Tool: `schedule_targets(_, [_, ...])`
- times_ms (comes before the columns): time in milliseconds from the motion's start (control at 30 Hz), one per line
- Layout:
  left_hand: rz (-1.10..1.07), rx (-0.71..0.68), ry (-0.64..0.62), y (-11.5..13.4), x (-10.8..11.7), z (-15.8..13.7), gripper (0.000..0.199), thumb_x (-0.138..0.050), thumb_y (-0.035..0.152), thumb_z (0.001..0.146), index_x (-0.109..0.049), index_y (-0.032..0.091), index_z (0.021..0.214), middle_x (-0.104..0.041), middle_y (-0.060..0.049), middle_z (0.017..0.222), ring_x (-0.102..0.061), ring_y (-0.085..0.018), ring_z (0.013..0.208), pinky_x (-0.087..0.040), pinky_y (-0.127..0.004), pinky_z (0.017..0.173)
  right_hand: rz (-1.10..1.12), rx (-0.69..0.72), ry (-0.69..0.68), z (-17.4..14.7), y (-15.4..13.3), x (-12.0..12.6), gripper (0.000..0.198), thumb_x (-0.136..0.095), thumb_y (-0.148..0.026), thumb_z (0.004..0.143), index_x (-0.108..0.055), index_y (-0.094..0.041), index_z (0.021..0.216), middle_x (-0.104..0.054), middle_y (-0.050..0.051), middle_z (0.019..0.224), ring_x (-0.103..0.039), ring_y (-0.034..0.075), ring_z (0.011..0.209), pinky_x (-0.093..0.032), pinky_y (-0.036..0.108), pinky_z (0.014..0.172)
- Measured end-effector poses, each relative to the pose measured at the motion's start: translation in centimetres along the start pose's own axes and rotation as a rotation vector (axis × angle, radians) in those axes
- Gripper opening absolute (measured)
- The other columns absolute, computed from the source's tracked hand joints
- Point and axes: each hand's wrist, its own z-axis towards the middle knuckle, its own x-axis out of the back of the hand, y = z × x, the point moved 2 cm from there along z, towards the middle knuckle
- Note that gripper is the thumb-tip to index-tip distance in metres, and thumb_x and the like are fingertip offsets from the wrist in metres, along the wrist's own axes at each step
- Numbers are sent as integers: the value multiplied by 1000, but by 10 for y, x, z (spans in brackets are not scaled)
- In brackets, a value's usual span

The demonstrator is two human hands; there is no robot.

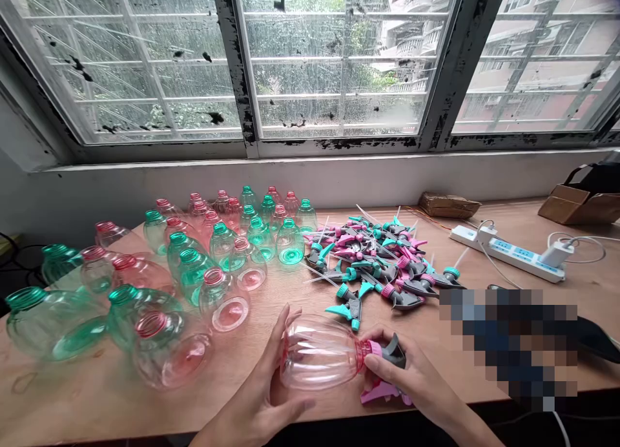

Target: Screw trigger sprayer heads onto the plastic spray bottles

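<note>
Head view: looks down over a wooden desk [62, 408]. Holds a clear pink bottle [320, 353] on its side over the front part of the desk, base to the left and neck to the right. Cannot tell whether resting on the wood or lifted clear. Clasps the base end with the left hand [264, 382], fingers along the far side and thumb stretched out along the near side. Pinches the neck end with the right hand [416, 376], thumb and fingers closed around the pink collar [374, 349] of a grey spray head [394, 351] fitted there. Shows a pink plastic piece [382, 392] just below the right hand, partly covered; cannot tell whether part of the same spray head or lying loose.

Shows, to the left, a crowd of green bottles [194, 272] mixed with pink bottles [225, 305], upright with necks open. Shows, beyond the held bottle, a heap of sprayers [372, 259], grey with pink or turquoise parts, thin tubes poking out at several angles. Has one grey and turquoise sprayer [351, 305] at the near edge of that heap.

Shows, farther right, a white power strip [513, 253] with chargers [557, 253] plugged in, a brown parcel [448, 205] near the wall [368, 176] and a cardboard box [578, 205] at the far right. Ends at the back with barred windows [339, 79].
</note>
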Motion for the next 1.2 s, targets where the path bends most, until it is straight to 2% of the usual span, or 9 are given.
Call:
schedule_targets(100, [-116, 52, -28, -1, 1, 0, 100, -74, 37, 85, -3, 39, 156, -7, -2, 170, -8, -29, 155, -9, -50, 126, -7, -4, 5, 0, -1, 0, 31, -76, -44, 82, -63, -17, 93, -77, 0, 62, -70, 15, 56, -51, 21, 49])
schedule_targets(167, [-165, 73, -52, -2, 2, 1, 95, -73, 37, 86, -10, 38, 156, -6, -3, 170, -15, -31, 154, -15, -50, 126, -22, -1, 11, 0, -1, 0, 31, -75, -44, 83, -63, -17, 93, -77, 0, 62, -71, 16, 56, -52, 22, 49])
schedule_targets(433, [-46, -32, 3, -6, 1, 2, 87, -65, 33, 93, -6, 48, 154, -16, -1, 169, -25, -31, 151, -27, -50, 122, 26, 16, 7, 2, 1, 0, 31, -74, -44, 84, -64, -16, 90, -76, 0, 61, -70, 16, 56, -55, 23, 52])
schedule_targets(567, [-96, 17, -1, -2, 0, -1, 95, -74, 36, 85, -10, 47, 154, -13, 1, 169, -17, -31, 154, -20, -49, 125, 33, 21, 0, 2, 2, 1, 31, -76, -43, 83, -64, -15, 93, -76, 0, 62, -70, 15, 56, -54, 23, 54])
schedule_targets(733, [-131, 56, -1, 1, -1, -1, 92, -74, 36, 85, -14, 42, 155, -12, -1, 170, -14, -31, 154, -16, -49, 125, 19, 2, 14, 2, 2, 1, 34, -76, -46, 82, -64, -16, 93, -76, 1, 61, -70, 17, 55, -54, 25, 53])
schedule_targets(900, [-80, 6, 17, -1, -2, 0, 89, -68, 34, 91, -7, 48, 154, -13, 2, 169, -21, -31, 152, -26, -47, 123, 21, 33, 25, 1, -1, 0, 34, -76, -45, 82, -63, -16, 96, -75, 0, 64, -69, 17, 58, -53, 27, 54])
schedule_targets(967, [-83, 17, 7, -2, -1, 0, 95, -71, 33, 88, -5, 47, 155, -12, 1, 170, -22, -31, 152, -26, -47, 123, 26, 29, 27, 1, -1, -1, 33, -76, -46, 82, -63, -17, 93, -75, 0, 64, -69, 17, 57, -53, 27, 54])
schedule_targets(1067, [-150, 60, -27, -1, 0, -1, 103, -76, 35, 83, -4, 42, 156, -10, 0, 170, -17, -30, 154, -22, -47, 125, 29, 9, 27, 1, -2, -2, 33, -76, -47, 81, -62, -18, 87, -75, 0, 62, -69, 17, 56, -53, 25, 53])
schedule_targets(1200, [-149, 85, -40, -2, 2, 0, 96, -74, 36, 85, -11, 40, 156, -11, 0, 170, -13, -29, 155, -15, -47, 126, 35, 8, 16, 1, -1, -1, 32, -75, -47, 83, -62, -17, 88, -75, 0, 62, -69, 16, 56, -52, 24, 51])
